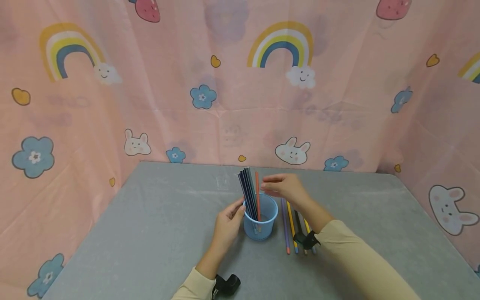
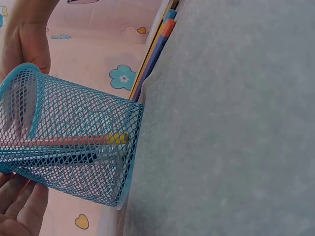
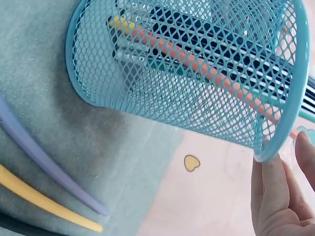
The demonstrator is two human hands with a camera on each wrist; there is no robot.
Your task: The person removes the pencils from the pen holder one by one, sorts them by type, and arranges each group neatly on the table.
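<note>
A light blue mesh pencil cup [image 1: 261,233] stands upright on the table. My left hand [image 1: 227,223] holds its left side near the rim, thumb in front and fingers behind. Inside lean an orange pencil [image 1: 257,189] with a yellow lower end and a bundle of slim dark sticks [image 1: 245,187] with clear lower ends, tilted left. My right hand [image 1: 286,187] hovers just right of the orange pencil's top, its fingers extended and a small gap between them and it. In the right wrist view the right fingers [image 3: 275,189] overlap the cup's rim.
Right of the cup lie several pencils side by side on the grey table [image 1: 150,233], among them a purple one [image 1: 285,227] and a yellow one [image 1: 291,225]. The right forearm partly covers them. A pink patterned curtain [image 1: 168,62] hangs behind the table.
</note>
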